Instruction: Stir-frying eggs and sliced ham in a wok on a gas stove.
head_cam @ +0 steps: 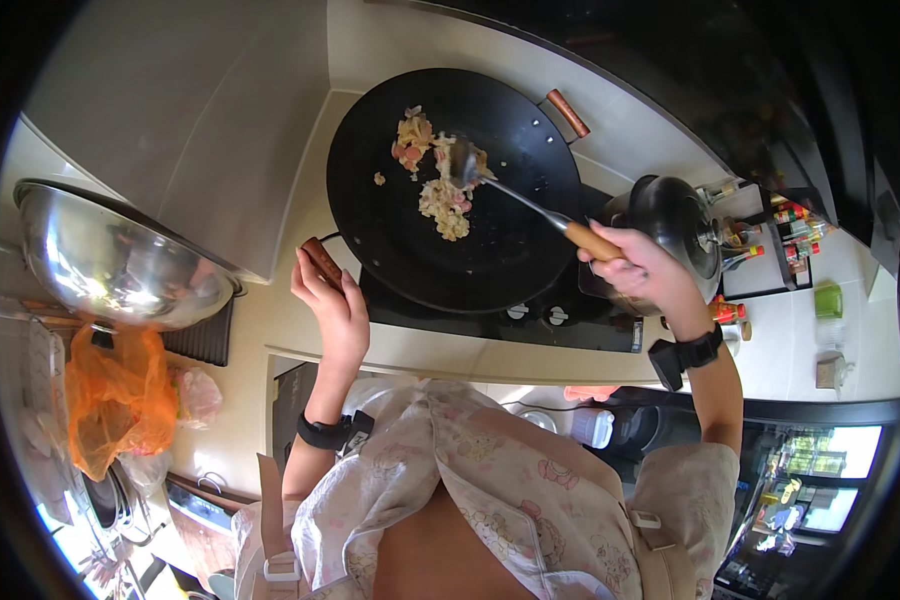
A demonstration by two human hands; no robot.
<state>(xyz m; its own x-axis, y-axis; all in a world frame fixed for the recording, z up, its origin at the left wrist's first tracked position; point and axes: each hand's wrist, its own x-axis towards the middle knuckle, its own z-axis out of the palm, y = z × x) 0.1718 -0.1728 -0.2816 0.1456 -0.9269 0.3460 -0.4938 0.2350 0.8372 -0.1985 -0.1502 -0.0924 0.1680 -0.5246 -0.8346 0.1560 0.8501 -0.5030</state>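
A large black wok [420, 270] sits on the black stovetop [450, 324]. My left hand [335, 307] grips the wok's near-left wooden handle [322, 264]. In my right hand [637, 264] is the wooden grip of a metal spatula [529, 200]. Its blurred blade lies over the food, at the middle of the wok. The cooked food [444, 210], pale pieces with pink slices that look like sausage, lies in loose clumps left of the wok's middle. A second wooden handle [568, 112] stands at the wok's far right, with no hand on it.
Right of the wok stands a lidded dark pot [664, 217]. Beyond it, a rack [769, 247] holds several condiment bottles. A big steel bowl [127, 255] rests at the left, above an orange plastic bag [120, 390]. The wall meets the counter [300, 195] behind the stove.
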